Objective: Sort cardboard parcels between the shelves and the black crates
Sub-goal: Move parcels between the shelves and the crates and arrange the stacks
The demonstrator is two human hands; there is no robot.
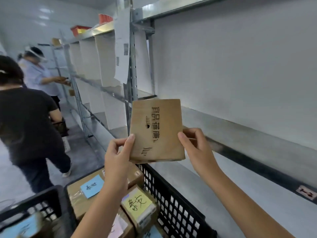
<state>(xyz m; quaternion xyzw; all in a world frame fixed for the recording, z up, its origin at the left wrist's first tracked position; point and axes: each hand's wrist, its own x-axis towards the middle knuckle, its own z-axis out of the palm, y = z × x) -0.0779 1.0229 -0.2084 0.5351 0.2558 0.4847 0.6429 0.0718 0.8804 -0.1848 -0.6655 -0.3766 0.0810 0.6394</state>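
Both hands — left hand (118, 152) and right hand (195, 146) — pinch a flat cardboard parcel (157, 129) by its lower corners, above the black crate (173, 203). Likely next: setting it flat on the shelf (240, 177) — right beside.

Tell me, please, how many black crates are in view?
2. The middle crate stands beside the shelf, holding parcels. The left crate is at the lower left corner, partly cut off. Others may be out of view.

Printed on the cardboard parcel (157, 129): black Chinese characters, turned sideways, not surely readable. The blue note (92, 186) and yellow note (137, 203) carry handwritten characters, likewise undeciphered.
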